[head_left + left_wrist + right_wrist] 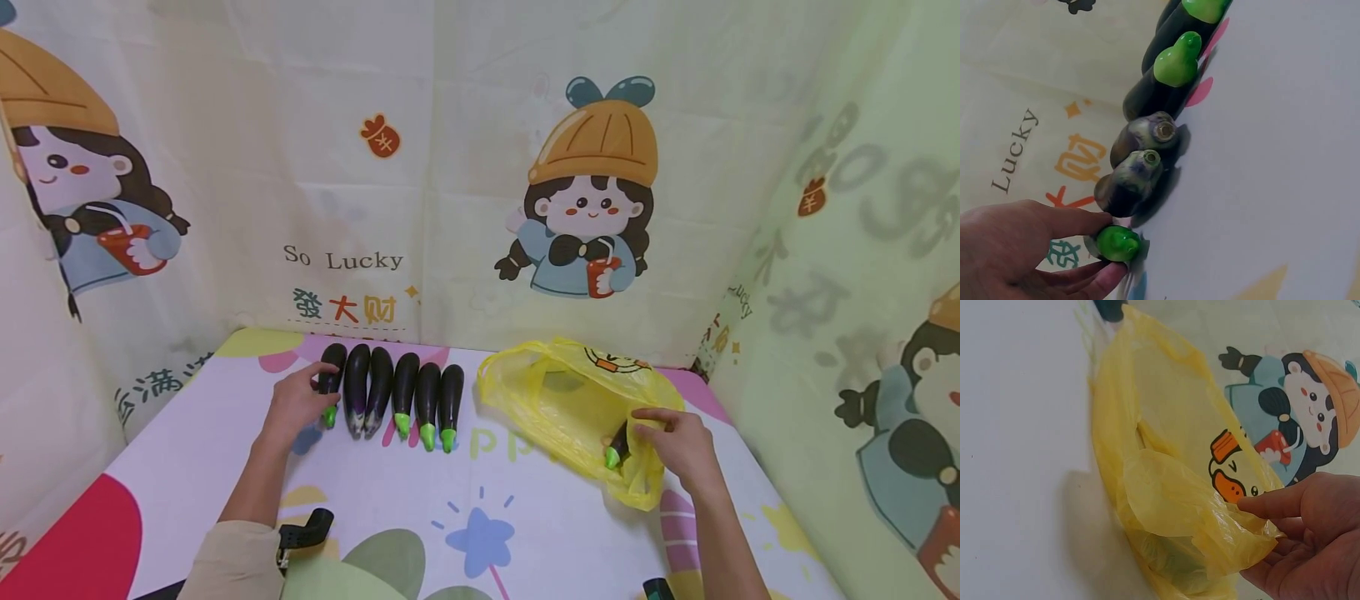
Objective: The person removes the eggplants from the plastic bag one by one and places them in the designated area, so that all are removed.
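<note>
My left hand pinches the leftmost eggplant between thumb and fingers. In the left wrist view its bright green stem end points toward the camera. Beside it lies a row of several more eggplants, two with dull greyish ends and the others with green caps. On the right, my right hand pinches the rim of a yellow plastic bag, whose mouth gapes open. At the bag's near side, an eggplant with a green cap shows, partly covered by the yellow film.
A printed cloth covers the table, and patterned fabric walls enclose it at the back and sides. Dark device parts sit near my left forearm, with another dark piece at the bottom edge.
</note>
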### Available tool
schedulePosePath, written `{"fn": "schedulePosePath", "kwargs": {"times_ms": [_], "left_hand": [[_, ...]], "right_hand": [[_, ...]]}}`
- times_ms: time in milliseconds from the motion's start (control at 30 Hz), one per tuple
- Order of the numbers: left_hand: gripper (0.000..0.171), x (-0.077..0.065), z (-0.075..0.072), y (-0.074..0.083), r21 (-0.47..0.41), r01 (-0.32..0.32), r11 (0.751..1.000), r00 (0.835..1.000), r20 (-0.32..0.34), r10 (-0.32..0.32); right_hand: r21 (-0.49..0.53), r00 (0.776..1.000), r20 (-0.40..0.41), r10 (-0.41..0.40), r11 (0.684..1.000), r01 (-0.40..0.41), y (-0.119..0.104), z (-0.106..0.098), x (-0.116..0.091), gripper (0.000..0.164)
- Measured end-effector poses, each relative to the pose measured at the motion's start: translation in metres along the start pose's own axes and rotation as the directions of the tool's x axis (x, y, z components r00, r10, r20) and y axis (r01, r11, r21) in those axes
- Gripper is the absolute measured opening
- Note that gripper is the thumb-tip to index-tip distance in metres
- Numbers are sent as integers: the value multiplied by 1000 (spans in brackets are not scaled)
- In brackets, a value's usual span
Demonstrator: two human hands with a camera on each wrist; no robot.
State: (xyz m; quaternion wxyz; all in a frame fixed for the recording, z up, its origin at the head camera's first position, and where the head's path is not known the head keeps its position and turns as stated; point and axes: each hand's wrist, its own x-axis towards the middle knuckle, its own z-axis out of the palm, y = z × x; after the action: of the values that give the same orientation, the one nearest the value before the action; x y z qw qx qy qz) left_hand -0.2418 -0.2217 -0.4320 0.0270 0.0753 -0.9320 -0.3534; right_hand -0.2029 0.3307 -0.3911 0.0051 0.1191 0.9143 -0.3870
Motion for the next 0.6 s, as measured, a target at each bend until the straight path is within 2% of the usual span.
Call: {"fn": "schedulePosePath", "kwargs": {"times_ms": [367,600], "left_hand": [[60,2,5,-4,-14,-2,1000,1000,11,2],[57,2,5,-5,-11,-27,1000,1000,-5,27]], "right_hand": [[-8,1000,3,-6,1000,6,0,-1,-1,36],[-4,1000,10,0,1000,0,-1,-1,-1,36]]}}
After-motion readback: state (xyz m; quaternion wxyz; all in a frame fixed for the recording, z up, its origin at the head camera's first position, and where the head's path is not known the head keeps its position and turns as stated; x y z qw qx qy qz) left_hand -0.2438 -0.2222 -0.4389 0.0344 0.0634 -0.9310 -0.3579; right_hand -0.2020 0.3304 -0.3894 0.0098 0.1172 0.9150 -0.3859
